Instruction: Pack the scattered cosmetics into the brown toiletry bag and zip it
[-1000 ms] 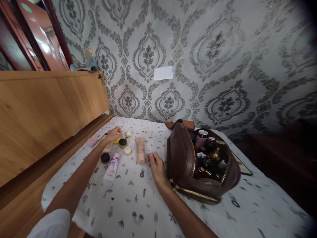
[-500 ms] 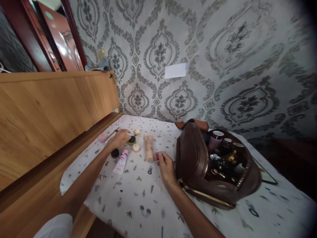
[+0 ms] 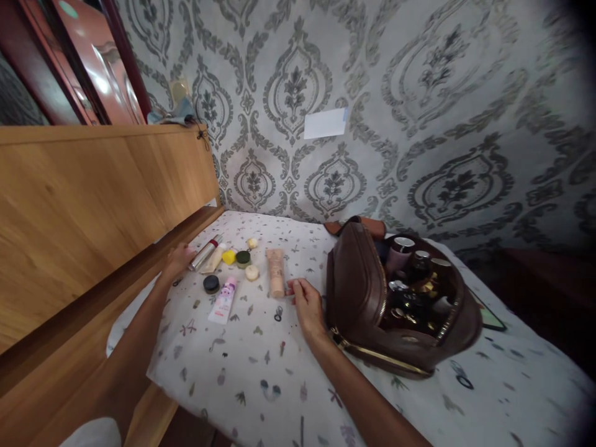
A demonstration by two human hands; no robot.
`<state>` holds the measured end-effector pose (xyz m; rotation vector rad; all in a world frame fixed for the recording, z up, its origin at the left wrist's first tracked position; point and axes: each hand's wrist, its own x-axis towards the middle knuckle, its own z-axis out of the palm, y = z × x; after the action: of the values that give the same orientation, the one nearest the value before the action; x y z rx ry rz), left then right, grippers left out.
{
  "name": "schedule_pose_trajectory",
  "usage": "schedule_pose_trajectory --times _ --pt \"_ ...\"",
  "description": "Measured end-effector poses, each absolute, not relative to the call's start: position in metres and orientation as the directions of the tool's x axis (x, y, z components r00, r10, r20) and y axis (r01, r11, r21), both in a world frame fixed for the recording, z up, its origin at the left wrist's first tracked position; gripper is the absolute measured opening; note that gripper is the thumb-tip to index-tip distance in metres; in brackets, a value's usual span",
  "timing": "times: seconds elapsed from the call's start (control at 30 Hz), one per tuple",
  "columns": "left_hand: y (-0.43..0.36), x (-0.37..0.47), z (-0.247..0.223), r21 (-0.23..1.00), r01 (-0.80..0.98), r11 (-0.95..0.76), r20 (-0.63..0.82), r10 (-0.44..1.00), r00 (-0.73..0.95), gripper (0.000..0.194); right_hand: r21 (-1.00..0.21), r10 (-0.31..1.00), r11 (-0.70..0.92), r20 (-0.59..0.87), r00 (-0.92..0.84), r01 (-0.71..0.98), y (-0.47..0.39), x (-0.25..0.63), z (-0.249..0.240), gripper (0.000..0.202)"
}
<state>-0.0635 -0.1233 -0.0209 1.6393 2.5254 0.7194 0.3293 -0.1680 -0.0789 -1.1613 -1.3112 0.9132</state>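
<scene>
At the far left of the cloth, my left hand [image 3: 176,259] has its fingers closed around a small pink item [image 3: 189,252], which they mostly cover. Beside it lie a silver tube with a red band [image 3: 205,252], a cream tube [image 3: 215,259] and a yellow item [image 3: 228,256]. A green-black jar [image 3: 243,259], two small cream-coloured pieces [image 3: 252,272], a dark round jar [image 3: 211,284] and a pink-white tube [image 3: 224,301] are close by. My right hand [image 3: 298,292], loosely curled with nothing in it, rests just right of a beige tube [image 3: 275,273].
An open brown bag [image 3: 358,285] full of bottles and cosmetics stands on the right of the patterned cloth [image 3: 261,372]. Behind it are a brown strap-like item [image 3: 372,227] and the wall. A wooden panel [image 3: 107,186] borders the left side.
My left hand has moved left from the yellow item and the jar to the pink item, uncovering the tubes. My right hand stays beside the beige tube. The view has shifted slightly.
</scene>
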Motion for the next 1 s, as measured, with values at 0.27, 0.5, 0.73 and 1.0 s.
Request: schedule_pose_trajectory --times 0.27,0.5,0.73,1.0 --pt "-0.133 -0.060 -0.020 0.566 0.764 0.310 0.259 0.813 -0.522 0.036 -0.970 0.971 0.208 0.220 0.094 0.125 -0.170 0.329 -0.077 0.039" --pt "-0.138 -0.044 -0.008 0.832 0.539 0.132 0.289 0.726 -0.624 0.046 -0.974 0.977 0.189 0.199 0.078 0.121 -0.171 0.330 -0.074 0.039" --pt "-0.139 0.025 0.008 0.962 0.234 -0.144 0.234 0.875 -0.424 0.070 -0.890 0.918 0.373 0.394 0.032 0.263 -0.178 0.325 -0.067 0.034" --pt "-0.156 0.129 -0.003 0.975 0.040 -0.221 0.221 0.975 -0.015 0.059 -0.781 0.833 0.539 0.550 -0.062 0.314 -0.194 0.317 -0.063 0.026"
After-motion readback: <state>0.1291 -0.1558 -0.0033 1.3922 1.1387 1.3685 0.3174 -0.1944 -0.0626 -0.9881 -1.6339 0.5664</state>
